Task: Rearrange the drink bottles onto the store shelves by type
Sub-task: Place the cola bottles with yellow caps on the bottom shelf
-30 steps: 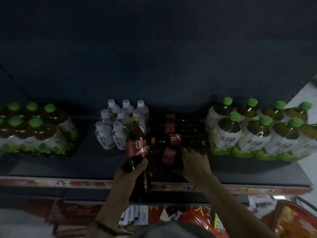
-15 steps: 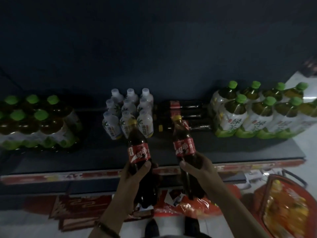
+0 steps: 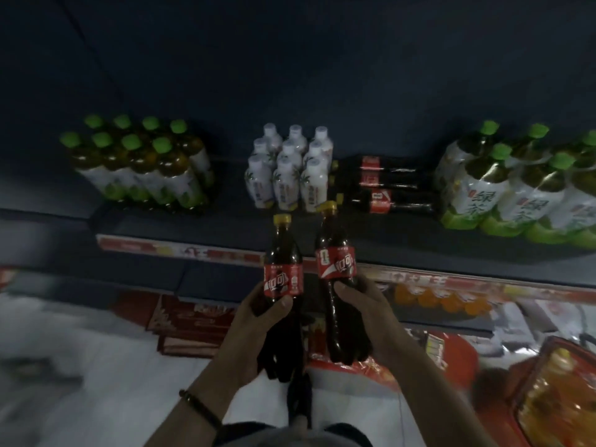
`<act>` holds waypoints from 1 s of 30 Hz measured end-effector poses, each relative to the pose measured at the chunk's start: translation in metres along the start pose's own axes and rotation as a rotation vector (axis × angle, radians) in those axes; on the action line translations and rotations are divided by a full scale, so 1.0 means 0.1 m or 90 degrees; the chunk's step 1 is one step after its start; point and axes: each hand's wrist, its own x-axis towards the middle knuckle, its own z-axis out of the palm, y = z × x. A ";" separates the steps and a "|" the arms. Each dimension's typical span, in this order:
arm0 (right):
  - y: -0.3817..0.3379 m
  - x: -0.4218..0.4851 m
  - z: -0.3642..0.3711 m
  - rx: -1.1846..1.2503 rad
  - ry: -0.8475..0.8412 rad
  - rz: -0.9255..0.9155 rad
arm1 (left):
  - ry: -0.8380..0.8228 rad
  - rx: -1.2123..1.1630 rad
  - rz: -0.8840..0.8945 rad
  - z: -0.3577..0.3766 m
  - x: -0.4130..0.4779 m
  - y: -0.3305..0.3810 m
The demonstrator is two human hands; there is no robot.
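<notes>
Cola bottles (image 3: pixel 283 279), lower halves dim against blurred floor clutter (image 3: pixel 193 321)

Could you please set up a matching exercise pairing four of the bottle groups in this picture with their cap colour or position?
Things:
1. cola bottle in the left hand
2. white bottles
3. green tea pack
4. cola bottles on the shelf

Descriptions:
A. lying on their sides
B. yellow cap, held upright off the shelf
C. green caps, at the shelf's right end
D. white caps, standing mid-shelf

Pairs: 1-B, 2-D, 3-C, 4-A
</notes>
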 end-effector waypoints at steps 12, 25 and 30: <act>1.04 -0.12 0.86 -0.134 -0.079 0.048 | 0.189 0.010 -0.007 -1.20 -0.67 -0.43; 2.40 1.18 2.06 -0.457 0.042 0.064 | 0.183 0.138 -0.093 -3.96 0.13 -0.43; 3.04 2.11 2.17 -0.477 0.066 0.053 | 0.197 0.180 -0.096 -4.65 0.96 -0.63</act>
